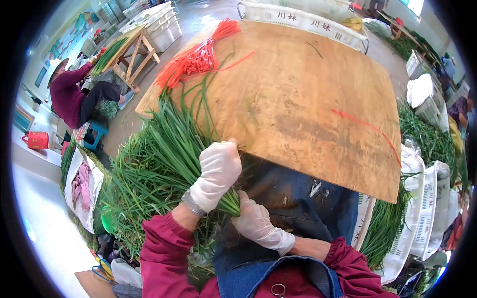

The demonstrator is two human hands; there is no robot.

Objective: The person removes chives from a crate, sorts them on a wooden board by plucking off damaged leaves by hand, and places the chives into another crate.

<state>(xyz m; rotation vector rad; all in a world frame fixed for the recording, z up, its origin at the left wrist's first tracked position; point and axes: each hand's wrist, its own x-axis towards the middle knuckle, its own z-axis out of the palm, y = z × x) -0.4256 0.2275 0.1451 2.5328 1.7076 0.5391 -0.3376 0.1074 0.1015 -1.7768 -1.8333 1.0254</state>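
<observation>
Holding the near ends of the green bunch (184, 144) between thumb and curled fingers, the gloved right hand (258, 226) is closest. Just past those fingers, the gloved left hand (217, 171) curls over the bunch; what its hidden fingertips grip, I cannot tell. Slanting away beyond both, the bunch is probably light, bendy toward the tips and easily bruised, so best held by its likely firmer near ends. Loose greenery (131, 181) lies left of the fingers, and ahead of them a wooden board (298, 94) bears red ties (199, 60)
</observation>
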